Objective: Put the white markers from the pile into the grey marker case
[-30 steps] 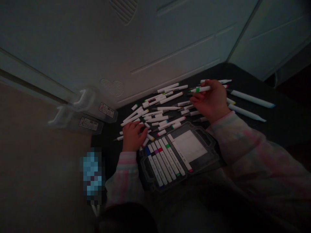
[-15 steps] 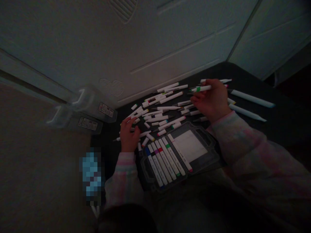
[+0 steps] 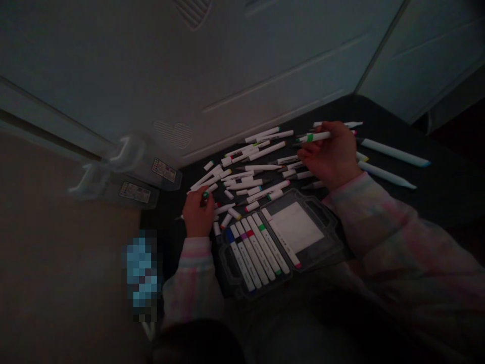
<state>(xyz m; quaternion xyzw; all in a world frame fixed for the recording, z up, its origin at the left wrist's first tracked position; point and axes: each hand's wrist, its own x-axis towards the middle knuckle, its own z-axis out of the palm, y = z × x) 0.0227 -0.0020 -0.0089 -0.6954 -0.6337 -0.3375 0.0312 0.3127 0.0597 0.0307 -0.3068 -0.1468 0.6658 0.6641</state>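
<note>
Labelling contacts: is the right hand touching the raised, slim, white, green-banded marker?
Touching: the head view shows the slim, white, green-banded marker with one end gripped by the right hand.

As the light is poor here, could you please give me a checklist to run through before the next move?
1. Right hand holding the green-banded marker: ok.
2. That marker's tip covered: cannot tell, too dark.
3. Left hand holding the green-ended piece: ok, it appears held.
4. Case open: ok.
5. Row of markers inside it lying side by side: ok.
6. Loose markers in order: not ok, scattered over the table.
</note>
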